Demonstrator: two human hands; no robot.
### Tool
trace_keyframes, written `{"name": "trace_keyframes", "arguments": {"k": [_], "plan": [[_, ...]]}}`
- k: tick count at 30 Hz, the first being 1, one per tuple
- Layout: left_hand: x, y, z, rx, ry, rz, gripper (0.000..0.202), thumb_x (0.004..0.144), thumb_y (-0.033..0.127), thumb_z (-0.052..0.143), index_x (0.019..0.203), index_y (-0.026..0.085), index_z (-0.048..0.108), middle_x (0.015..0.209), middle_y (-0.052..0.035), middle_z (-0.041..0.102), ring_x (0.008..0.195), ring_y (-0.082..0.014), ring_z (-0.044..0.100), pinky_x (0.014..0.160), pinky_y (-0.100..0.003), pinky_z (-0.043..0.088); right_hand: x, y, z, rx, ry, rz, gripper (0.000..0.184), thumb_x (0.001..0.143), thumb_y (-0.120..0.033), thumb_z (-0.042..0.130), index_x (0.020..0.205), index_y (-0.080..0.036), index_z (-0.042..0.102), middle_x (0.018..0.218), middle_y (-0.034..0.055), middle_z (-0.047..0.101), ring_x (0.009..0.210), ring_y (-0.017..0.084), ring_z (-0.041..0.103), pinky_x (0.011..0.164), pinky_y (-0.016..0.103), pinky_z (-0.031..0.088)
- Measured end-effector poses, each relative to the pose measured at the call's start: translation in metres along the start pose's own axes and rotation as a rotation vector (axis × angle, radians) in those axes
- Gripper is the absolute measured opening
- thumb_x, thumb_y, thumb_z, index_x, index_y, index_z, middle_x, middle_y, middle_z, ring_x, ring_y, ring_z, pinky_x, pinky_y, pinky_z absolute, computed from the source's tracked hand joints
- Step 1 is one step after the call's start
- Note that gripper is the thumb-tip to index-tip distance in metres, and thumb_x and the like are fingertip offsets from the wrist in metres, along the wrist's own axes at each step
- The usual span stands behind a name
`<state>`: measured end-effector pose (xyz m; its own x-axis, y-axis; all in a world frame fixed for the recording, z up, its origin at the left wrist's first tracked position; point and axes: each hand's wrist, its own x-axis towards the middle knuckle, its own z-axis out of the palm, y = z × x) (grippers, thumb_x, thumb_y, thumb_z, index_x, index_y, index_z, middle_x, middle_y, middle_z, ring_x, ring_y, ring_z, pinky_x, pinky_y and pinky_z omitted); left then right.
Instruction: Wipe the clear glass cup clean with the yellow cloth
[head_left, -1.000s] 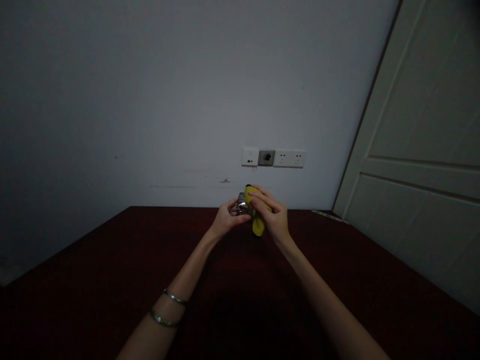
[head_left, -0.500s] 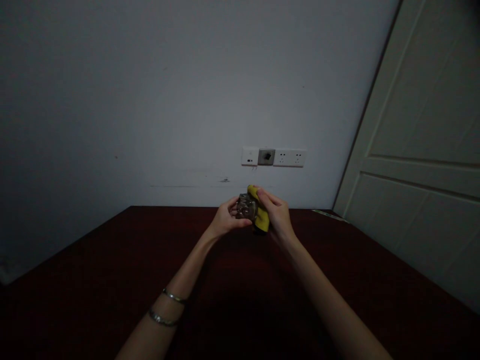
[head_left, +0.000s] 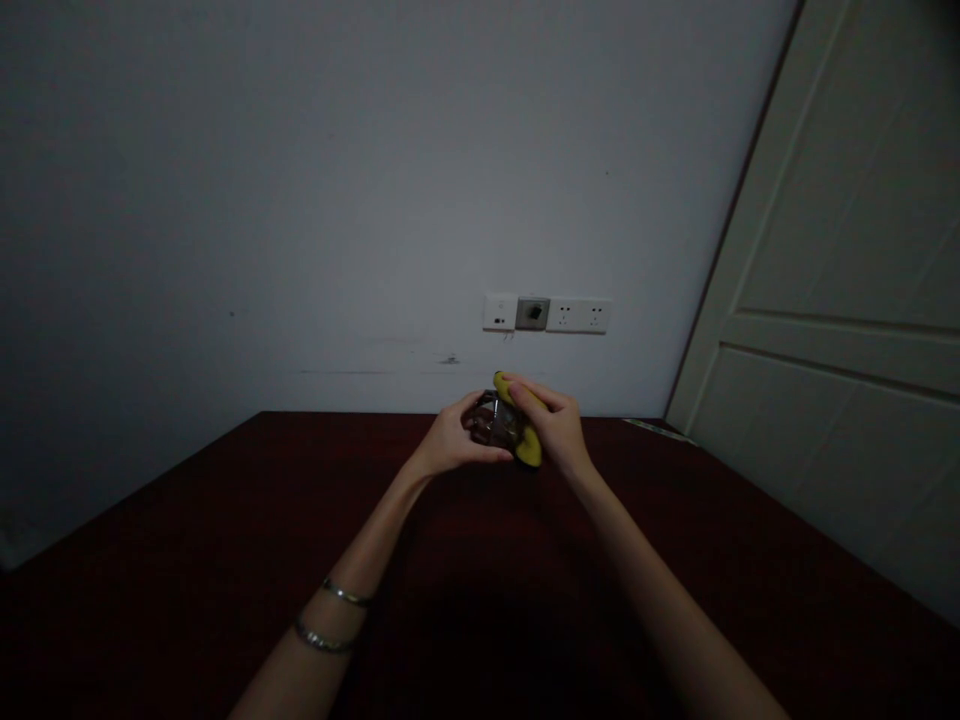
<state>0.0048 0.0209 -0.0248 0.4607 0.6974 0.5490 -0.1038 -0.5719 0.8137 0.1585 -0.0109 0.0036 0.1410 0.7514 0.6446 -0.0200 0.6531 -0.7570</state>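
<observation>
We have the left hand (head_left: 452,437) curled partway, fingers round the far side and thumb along the near side, keeping hold of a see-through object (head_left: 495,425), shiny, glass-like, maybe a small container. Its mouth we can't make out, and whether anything sits inside we can't tell; too dark, and partly covered. It's up off the worktop (head_left: 225,520), roughly mid-view, between the two hands.

We see the right hand (head_left: 553,418) closed in a pinch on a yellow cloth (head_left: 529,449), dark at its edges, bunched under thumb and fingers. The cloth presses against the right side of the see-through object, its lower end hanging just beside it.

Two metal bangles (head_left: 346,596) circle the left forearm, a little apart. The worktop is dark red; a thin strip (head_left: 660,432) lies at its far right edge. Behind, we get a pale wall (head_left: 375,200) with a socket row (head_left: 579,317), and a panelled door (head_left: 847,250) at right.
</observation>
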Motion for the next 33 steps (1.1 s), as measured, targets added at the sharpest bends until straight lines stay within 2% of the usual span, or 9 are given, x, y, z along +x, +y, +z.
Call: {"name": "trace_keyframes", "arguments": {"k": [2, 4, 10, 16, 19, 22, 26, 28, 33], "plan": [[0.000, 0.001, 0.001, 0.004, -0.015, 0.004, 0.078, 0.048, 0.022, 0.085, 0.118, 0.017, 0.051, 0.106, -0.0095, 0.064, 0.094, -0.0220, 0.063, 0.082, -0.036, 0.051, 0.001, 0.000, 0.000, 0.036, 0.018, 0.098, 0.030, 0.068, -0.040, 0.071, 0.089, -0.020, 0.074, 0.100, 0.0063, 0.072, 0.100, 0.025, 0.065, 0.093, 0.041, 0.048], [0.000, 0.002, 0.002, 0.019, -0.012, 0.003, 0.078, 0.048, 0.022, 0.085, 0.118, 0.016, 0.052, 0.106, -0.0097, 0.064, 0.095, -0.0223, 0.062, 0.083, -0.036, 0.050, 0.000, -0.001, 0.001, 0.041, 0.026, 0.111, 0.031, 0.067, -0.041, 0.071, 0.089, -0.019, 0.074, 0.100, 0.0069, 0.072, 0.100, 0.026, 0.065, 0.093, 0.042, 0.048], [0.002, 0.007, 0.005, 0.035, 0.036, -0.058, 0.073, 0.049, 0.024, 0.085, 0.114, 0.012, 0.053, 0.109, -0.0108, 0.063, 0.095, -0.0212, 0.062, 0.084, -0.034, 0.049, -0.001, 0.000, -0.004, -0.142, -0.068, -0.196, 0.018, 0.075, -0.033, 0.067, 0.090, -0.026, 0.074, 0.105, 0.0043, 0.071, 0.105, 0.022, 0.062, 0.098, 0.040, 0.044], [0.004, 0.004, 0.006, 0.010, 0.092, -0.028, 0.066, 0.055, 0.028, 0.082, 0.113, 0.012, 0.055, 0.109, -0.0113, 0.064, 0.092, -0.0199, 0.064, 0.082, -0.031, 0.050, -0.004, 0.000, -0.011, -0.291, -0.234, -0.430, 0.021, 0.077, -0.026, 0.066, 0.097, -0.029, 0.072, 0.121, 0.0040, 0.063, 0.110, 0.020, 0.059, 0.099, 0.039, 0.043], [0.005, 0.004, 0.006, -0.050, 0.086, -0.065, 0.071, 0.050, 0.028, 0.084, 0.113, 0.012, 0.055, 0.108, -0.0109, 0.065, 0.092, -0.0215, 0.064, 0.082, -0.033, 0.051, -0.003, 0.004, -0.009, -0.192, -0.155, -0.358, 0.020, 0.077, -0.030, 0.065, 0.095, -0.029, 0.072, 0.119, 0.0036, 0.064, 0.109, 0.021, 0.060, 0.098, 0.038, 0.044], [0.005, 0.003, 0.006, -0.102, 0.093, -0.105, 0.077, 0.043, 0.027, 0.086, 0.111, 0.012, 0.055, 0.104, -0.0108, 0.066, 0.091, -0.0230, 0.065, 0.083, -0.035, 0.050, 0.000, 0.008, -0.005, -0.045, -0.041, -0.181, 0.022, 0.075, -0.037, 0.066, 0.093, -0.027, 0.073, 0.112, 0.0036, 0.068, 0.110, 0.022, 0.060, 0.101, 0.039, 0.042], [0.005, 0.001, 0.007, -0.176, 0.095, -0.093, 0.081, 0.039, 0.029, 0.088, 0.111, 0.012, 0.056, 0.107, -0.0119, 0.065, 0.094, -0.0239, 0.064, 0.085, -0.035, 0.049, 0.002, 0.008, -0.002, 0.046, 0.012, 0.001, 0.032, 0.073, -0.044, 0.066, 0.096, -0.023, 0.072, 0.110, 0.0048, 0.069, 0.110, 0.024, 0.060, 0.101, 0.042, 0.042], [0.006, -0.001, 0.008, -0.210, 0.106, -0.075, 0.080, 0.039, 0.030, 0.087, 0.111, 0.012, 0.056, 0.107, -0.0114, 0.065, 0.094, -0.0239, 0.064, 0.084, -0.033, 0.049, 0.001, 0.005, -0.002, 0.024, 0.016, -0.037, 0.031, 0.073, -0.043, 0.066, 0.096, -0.023, 0.072, 0.111, 0.0046, 0.068, 0.112, 0.023, 0.059, 0.102, 0.042, 0.041], [0.008, -0.002, 0.012, -0.240, 0.165, -0.083, 0.072, 0.043, 0.032, 0.086, 0.107, 0.012, 0.059, 0.098, -0.0090, 0.068, 0.089, -0.0221, 0.064, 0.080, -0.032, 0.050, -0.003, -0.002, -0.004, -0.033, -0.026, -0.274, 0.018, 0.075, -0.032, 0.067, 0.092, -0.029, 0.073, 0.116, 0.0018, 0.066, 0.111, 0.021, 0.059, 0.101, 0.039, 0.041]]}}
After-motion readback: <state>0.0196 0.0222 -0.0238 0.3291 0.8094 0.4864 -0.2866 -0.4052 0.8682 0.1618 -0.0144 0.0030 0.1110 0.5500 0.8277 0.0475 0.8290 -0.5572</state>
